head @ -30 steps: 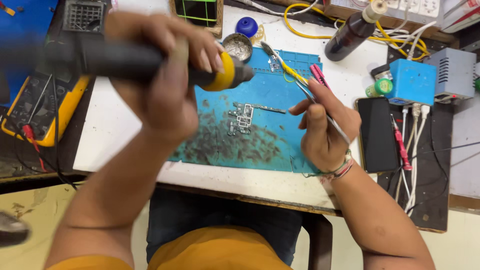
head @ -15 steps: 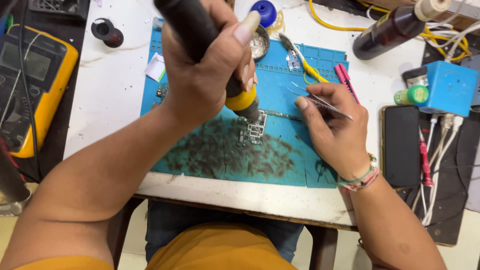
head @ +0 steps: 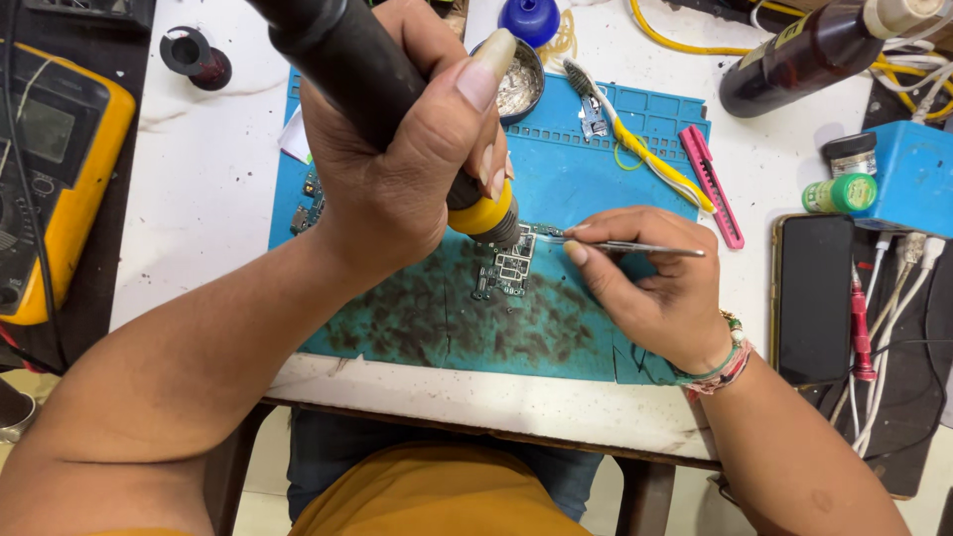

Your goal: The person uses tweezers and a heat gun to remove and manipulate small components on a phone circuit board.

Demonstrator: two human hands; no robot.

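Note:
My left hand [head: 407, 149] grips a black hot-air handle [head: 357, 74] with a yellow collar, its nozzle pointing down at a small green circuit board [head: 504, 266]. The board lies on a blue work mat [head: 586, 179] stained dark in the middle. My right hand [head: 650, 288] rests on the mat to the right of the board and pinches metal tweezers [head: 635, 248], whose tips reach the board's top edge just beside the nozzle.
A yellow multimeter [head: 55, 179] sits at the far left. Behind the mat are a round tin [head: 521, 84], a blue cap [head: 529, 18], a brown bottle [head: 804, 55] and a pink knife [head: 710, 184]. A dark phone [head: 812, 298], a blue box [head: 913, 179] and cables lie right.
The handle has swung from lying level above the mat to pointing down over the board. My right hand has shifted the tweezers in toward the board's top edge.

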